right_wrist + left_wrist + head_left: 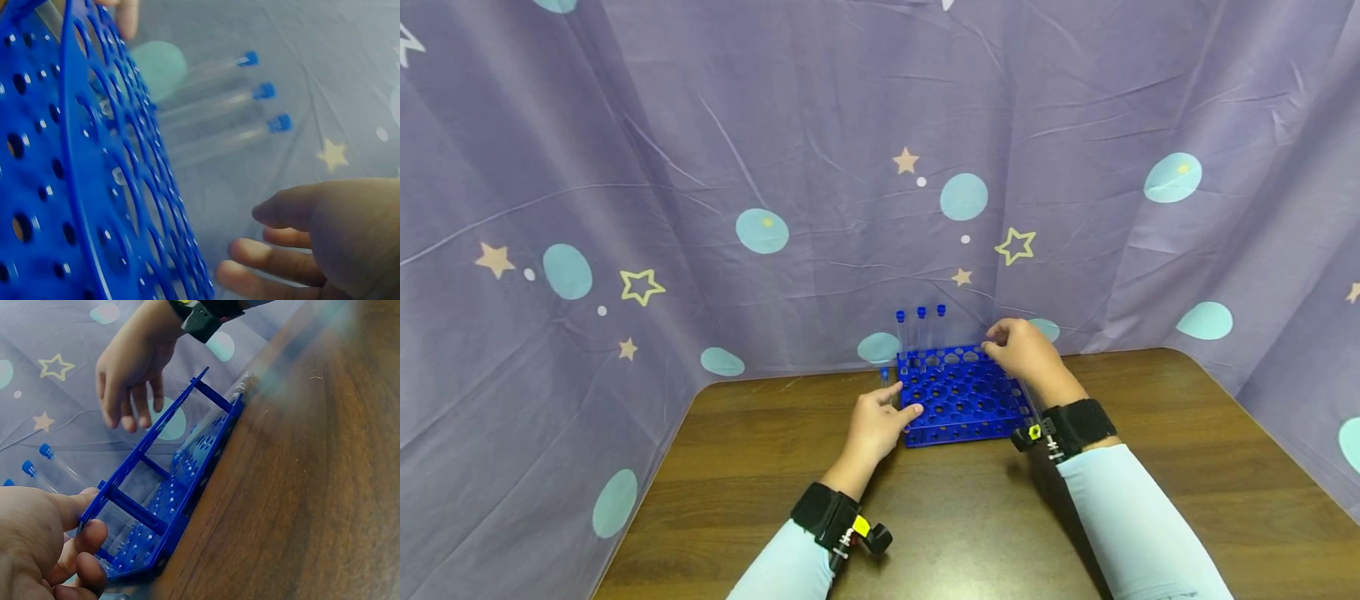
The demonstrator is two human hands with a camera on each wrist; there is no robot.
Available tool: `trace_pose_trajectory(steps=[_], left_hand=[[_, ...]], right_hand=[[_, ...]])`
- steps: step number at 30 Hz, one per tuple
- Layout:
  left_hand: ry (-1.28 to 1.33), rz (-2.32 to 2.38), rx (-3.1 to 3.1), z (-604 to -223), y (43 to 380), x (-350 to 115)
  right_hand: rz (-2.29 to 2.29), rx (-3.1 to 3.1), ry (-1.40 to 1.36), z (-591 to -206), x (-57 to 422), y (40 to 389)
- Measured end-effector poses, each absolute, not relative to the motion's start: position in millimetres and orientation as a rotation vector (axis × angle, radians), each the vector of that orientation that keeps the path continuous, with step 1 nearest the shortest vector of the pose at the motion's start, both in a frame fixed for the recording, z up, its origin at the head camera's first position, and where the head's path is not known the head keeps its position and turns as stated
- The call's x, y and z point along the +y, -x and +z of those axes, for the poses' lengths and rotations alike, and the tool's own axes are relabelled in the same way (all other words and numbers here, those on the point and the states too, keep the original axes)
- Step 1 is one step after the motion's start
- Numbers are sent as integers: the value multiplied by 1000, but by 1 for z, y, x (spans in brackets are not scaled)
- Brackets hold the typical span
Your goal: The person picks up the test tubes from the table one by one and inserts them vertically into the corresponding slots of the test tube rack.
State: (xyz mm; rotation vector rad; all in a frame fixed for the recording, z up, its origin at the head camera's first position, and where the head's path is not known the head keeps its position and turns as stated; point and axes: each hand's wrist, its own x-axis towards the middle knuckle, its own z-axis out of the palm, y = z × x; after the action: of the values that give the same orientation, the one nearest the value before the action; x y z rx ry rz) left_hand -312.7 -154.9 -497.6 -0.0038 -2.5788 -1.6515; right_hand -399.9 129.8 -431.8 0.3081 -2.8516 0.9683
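A blue plastic test tube rack (958, 396) stands on the table with rows of round holes. My left hand (876, 425) grips its left edge, with fingertips (94, 534) curled at the top plate. Three clear test tubes with blue caps (264, 90) stand upright in the back row, toward the left. Over the rack's back right corner is my right hand (1022, 350), its fingers loosely bent and nothing between them in the right wrist view. Another blue cap (884, 374) shows just left of the rack, its tube partly hidden behind my left hand.
Clear tubes (1028, 398) lie along the rack's right side, partly covered by my right wrist. The brown wooden table (737, 467) extends to both sides and in front. A purple curtain (820, 283) with stars and ovals hangs right behind the rack.
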Motion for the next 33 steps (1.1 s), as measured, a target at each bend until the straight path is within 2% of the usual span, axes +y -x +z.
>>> trace_pose_trajectory(steps=[13, 33], left_hand=[[8, -1659, -2586, -498, 309, -153], [-5, -1663, -2578, -496, 311, -154]], right_hand=[[1043, -2911, -172, -437, 185, 388], [870, -3021, -86, -458, 233, 390]])
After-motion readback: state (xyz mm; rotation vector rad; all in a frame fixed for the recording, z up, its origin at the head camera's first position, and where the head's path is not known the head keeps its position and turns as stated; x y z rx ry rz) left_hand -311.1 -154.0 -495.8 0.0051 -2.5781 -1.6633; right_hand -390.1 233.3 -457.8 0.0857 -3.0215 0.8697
